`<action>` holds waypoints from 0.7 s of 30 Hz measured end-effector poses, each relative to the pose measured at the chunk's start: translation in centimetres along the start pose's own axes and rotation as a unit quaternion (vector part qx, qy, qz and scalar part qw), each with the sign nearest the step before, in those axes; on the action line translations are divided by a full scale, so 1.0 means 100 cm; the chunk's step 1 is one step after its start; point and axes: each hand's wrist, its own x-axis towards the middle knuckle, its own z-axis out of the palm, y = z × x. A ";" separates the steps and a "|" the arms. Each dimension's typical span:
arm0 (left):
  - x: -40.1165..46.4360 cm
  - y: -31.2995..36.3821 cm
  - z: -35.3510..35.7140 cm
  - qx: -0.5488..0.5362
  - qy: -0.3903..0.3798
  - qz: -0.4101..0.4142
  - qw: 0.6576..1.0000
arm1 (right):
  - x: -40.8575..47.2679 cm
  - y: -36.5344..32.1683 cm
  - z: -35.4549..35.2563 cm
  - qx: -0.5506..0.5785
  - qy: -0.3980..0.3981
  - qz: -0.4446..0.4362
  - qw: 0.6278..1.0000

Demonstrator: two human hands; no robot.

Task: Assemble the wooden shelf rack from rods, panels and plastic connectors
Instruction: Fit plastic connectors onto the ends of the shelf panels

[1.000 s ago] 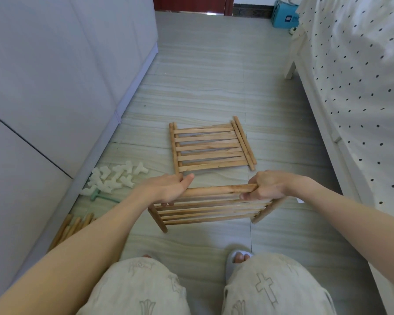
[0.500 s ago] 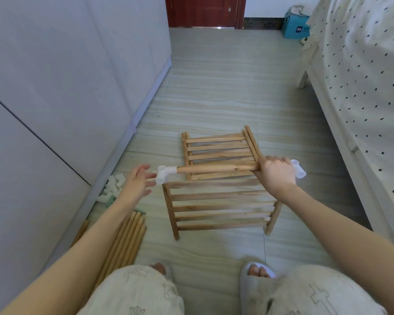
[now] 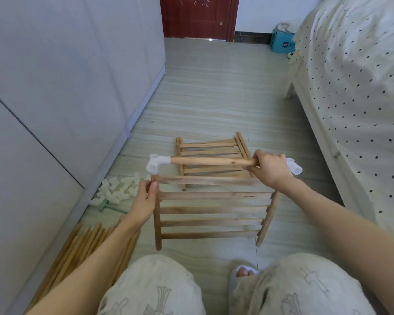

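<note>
A wooden rod point(image 3: 210, 160) with a white plastic connector point(image 3: 157, 164) on its left end and another connector point(image 3: 294, 165) on its right end is held level above the floor point(image 3: 214, 92). The rod is gripped near its right end by the right hand point(image 3: 270, 169), whose fingers are curled around it; the right connector sticks out just past that fist. The left connector hangs at the far end of the rod from that grip, directly above the top of a side post of a slatted panel point(image 3: 212, 210).

That post is pinched near its top by the left hand point(image 3: 146, 198), thumb and fingers closed narrowly on it. Whether the connector already touches the post end cannot be told. The panel stretches from this grip to the right and toward the person, with 5 slats visible and its lower post ends near the floor in front of the knees.

Beyond the rod, a 2nd slatted panel point(image 3: 210, 155) lies flat on the floor. Left of the left hand, a pile of white connectors point(image 3: 120, 189) lies by the cabinet point(image 3: 55, 87), with a green tool point(image 3: 109, 206) beside it. Under the left forearm, a bundle of spare rods point(image 3: 87, 244) lies along the cabinet base. Right of the right arm stands a bed point(image 3: 355, 87) with a dotted cover.
</note>
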 end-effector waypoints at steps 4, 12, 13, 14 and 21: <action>0.015 0.027 0.002 -0.057 0.059 0.022 0.996 | 0.015 -0.005 -0.018 0.021 0.033 0.015 0.999; 0.029 0.017 0.008 0.002 0.179 -0.004 0.984 | -0.032 0.006 0.015 0.029 0.243 -0.069 0.967; 0.029 0.011 0.007 0.006 0.181 -0.011 0.983 | -0.045 0.013 0.029 0.032 0.254 -0.052 0.965; 0.029 0.005 0.006 0.009 0.182 -0.019 0.983 | -0.056 0.018 0.044 0.065 0.224 -0.007 0.973; 0.046 -0.038 0.022 0.007 0.134 -0.153 0.979 | -0.065 0.036 0.118 0.491 -0.203 0.318 0.786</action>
